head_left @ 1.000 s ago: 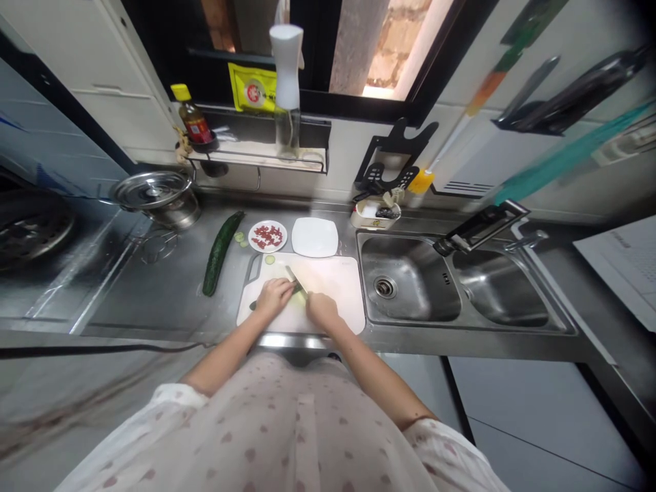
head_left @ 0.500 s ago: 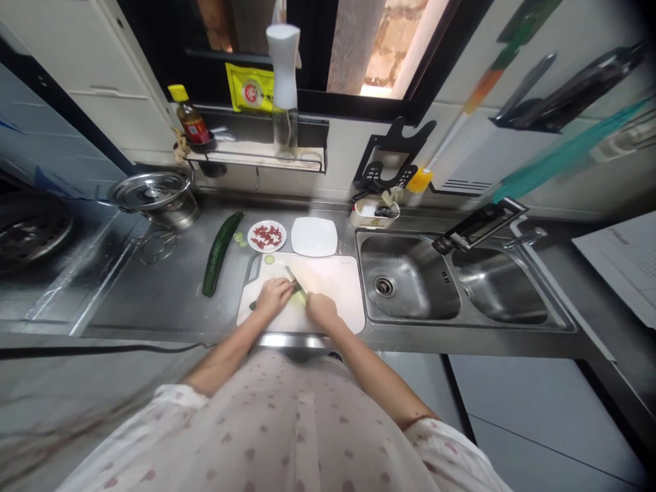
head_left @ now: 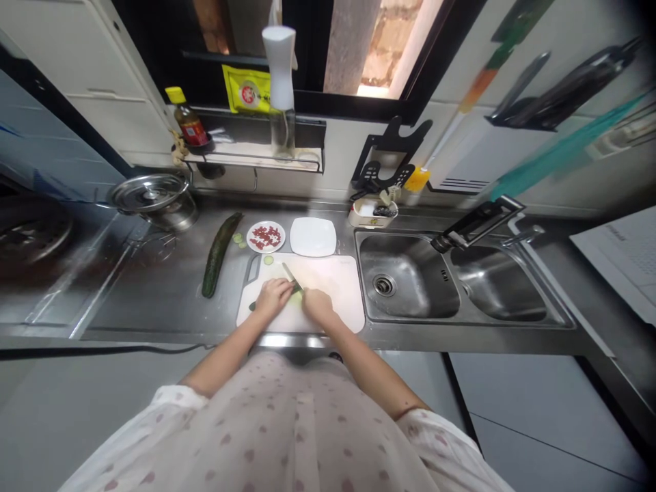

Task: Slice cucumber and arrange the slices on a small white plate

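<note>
On the white cutting board (head_left: 338, 280), my left hand (head_left: 274, 298) is closed over a dark green cucumber piece (head_left: 252, 305), whose end shows left of the hand. My right hand (head_left: 318, 305) grips a knife (head_left: 291, 275), its blade slanting up and left against the cucumber by my left fingertips. Pale green slices (head_left: 297, 298) lie between the hands, partly hidden. One round cucumber slice (head_left: 268, 260) rests near the board's top left. A whole cucumber (head_left: 220, 256) lies on the counter to the left, with a few slices (head_left: 239, 239) beside it.
Behind the board stand a plate of diced red pieces (head_left: 266, 250) and a white square plate (head_left: 313, 237). A double sink (head_left: 410, 321) adjoins on the right. A lidded steel pot (head_left: 174, 208) sits at the back left, below a wall shelf (head_left: 240, 158) with bottles.
My right hand and the knife have shifted slightly left, towards my left hand. My left hand stays on the cucumber piece. The whole view has moved a little.
</note>
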A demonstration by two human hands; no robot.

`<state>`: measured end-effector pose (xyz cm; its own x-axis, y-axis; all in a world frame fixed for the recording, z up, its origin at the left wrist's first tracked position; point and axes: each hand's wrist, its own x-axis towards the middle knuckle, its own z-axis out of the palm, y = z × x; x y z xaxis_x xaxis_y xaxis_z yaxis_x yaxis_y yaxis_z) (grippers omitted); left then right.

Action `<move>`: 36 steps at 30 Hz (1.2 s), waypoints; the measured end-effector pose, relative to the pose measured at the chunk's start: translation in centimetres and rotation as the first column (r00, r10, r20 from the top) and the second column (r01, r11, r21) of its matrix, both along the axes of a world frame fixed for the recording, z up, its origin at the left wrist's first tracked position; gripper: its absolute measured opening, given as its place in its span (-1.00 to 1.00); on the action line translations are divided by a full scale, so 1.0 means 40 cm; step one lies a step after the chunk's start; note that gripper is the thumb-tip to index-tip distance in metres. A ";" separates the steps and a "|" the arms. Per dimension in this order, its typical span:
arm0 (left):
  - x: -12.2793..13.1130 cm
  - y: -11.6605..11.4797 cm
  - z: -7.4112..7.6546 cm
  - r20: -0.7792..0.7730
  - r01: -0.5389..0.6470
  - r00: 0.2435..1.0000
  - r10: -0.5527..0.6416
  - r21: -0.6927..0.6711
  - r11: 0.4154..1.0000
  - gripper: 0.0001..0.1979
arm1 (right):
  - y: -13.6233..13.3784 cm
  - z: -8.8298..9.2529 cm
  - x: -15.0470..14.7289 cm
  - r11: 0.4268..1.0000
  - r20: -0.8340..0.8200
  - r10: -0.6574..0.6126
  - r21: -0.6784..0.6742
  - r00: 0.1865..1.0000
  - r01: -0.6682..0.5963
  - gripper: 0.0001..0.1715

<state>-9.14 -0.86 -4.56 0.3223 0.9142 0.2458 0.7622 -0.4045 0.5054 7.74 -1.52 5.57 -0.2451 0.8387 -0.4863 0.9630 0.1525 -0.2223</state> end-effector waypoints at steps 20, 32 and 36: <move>0.001 0.000 0.004 0.010 0.009 1.000 -0.009 -0.001 1.000 -0.75 | -0.005 -0.004 0.001 1.000 0.009 -0.001 0.000 1.000 0.001 -0.59; 0.003 -0.002 0.007 -0.001 -0.001 1.000 0.001 -0.007 1.000 -0.74 | -0.011 -0.017 0.009 1.000 0.015 0.017 0.012 1.000 -0.017 -0.61; 0.003 -0.001 0.009 -0.002 0.000 1.000 0.000 -0.013 1.000 -0.74 | -0.006 -0.015 0.005 1.000 0.014 0.014 0.005 1.000 -0.014 -0.60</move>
